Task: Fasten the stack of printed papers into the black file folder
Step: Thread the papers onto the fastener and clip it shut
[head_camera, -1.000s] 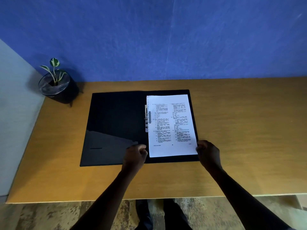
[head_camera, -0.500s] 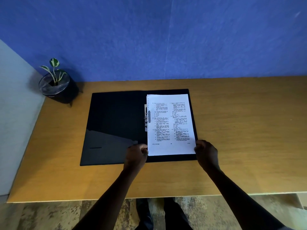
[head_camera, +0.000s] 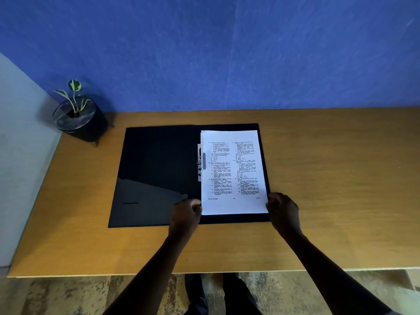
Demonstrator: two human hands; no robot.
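Observation:
The black file folder [head_camera: 159,173] lies open and flat on the wooden desk. The stack of printed papers [head_camera: 234,171] rests on the folder's right half. A metal fastener clip [head_camera: 201,164] runs along the stack's left edge at the folder's spine. My left hand [head_camera: 186,212] grips the stack's near left corner. My right hand [head_camera: 283,209] grips its near right corner. Both hands are closed on the paper edges.
A small potted plant [head_camera: 78,117] in a black pot stands at the desk's far left corner. A blue wall backs the desk. The desk's front edge [head_camera: 204,271] runs just below my forearms, with patterned floor beyond it.
The stack has slid a little away from me on the folder's right half, and both hands moved with it. The folder has stayed in place.

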